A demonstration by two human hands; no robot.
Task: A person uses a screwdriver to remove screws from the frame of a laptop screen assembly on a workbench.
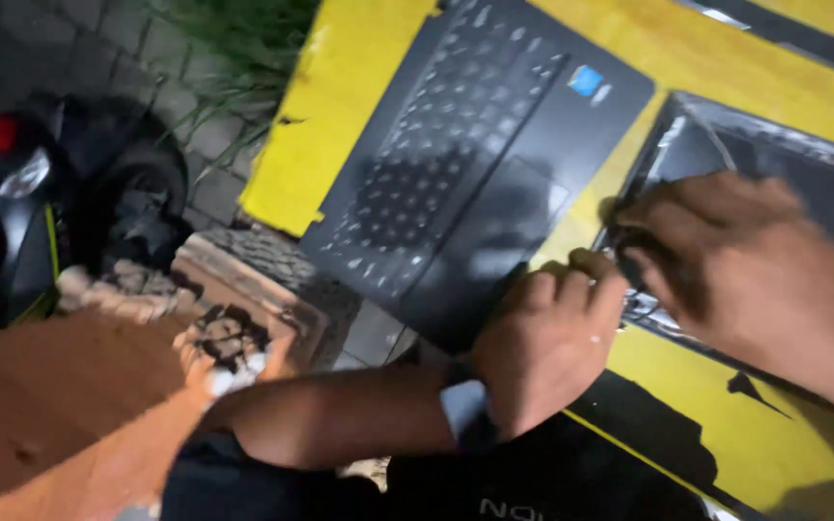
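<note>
My left hand [547,338] curls into a loose fist at the corner of the dark screen panel [774,183], while my right hand [726,256] pinches that panel's near edge. The panel lies on the yellow surface [340,106], just beside the laptop keyboard base [480,154].

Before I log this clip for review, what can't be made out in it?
- Head view: whatever the right hand grips is hidden by its blurred fingers.
- The dark panel under that hand is cut off by the right edge.
- The left hand covers the near corner of the laptop base.
- The keys are too blurred to read.
- The dark machine with a red light is cut off at the left edge.
</note>
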